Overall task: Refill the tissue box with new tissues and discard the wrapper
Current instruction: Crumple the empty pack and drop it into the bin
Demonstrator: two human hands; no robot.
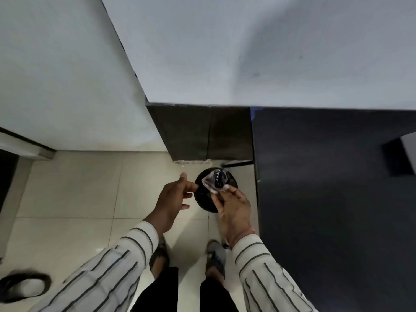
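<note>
A crumpled clear plastic wrapper point(215, 180) with dark print is pinched in the fingertips of my right hand point(233, 204). It hangs directly over a round black bin point(203, 200) standing on the tiled floor by a dark cabinet. My left hand point(172, 200) hovers just left of the bin, fingers apart and holding nothing. No tissue box is in view.
A white counter point(247, 52) juts out above the bin. A dark cabinet side point(326, 199) rises on the right, close to my right arm. My sandalled feet point(216, 257) stand on pale floor tiles point(74, 188). A dark shoe-like object point(22, 287) lies at the lower left.
</note>
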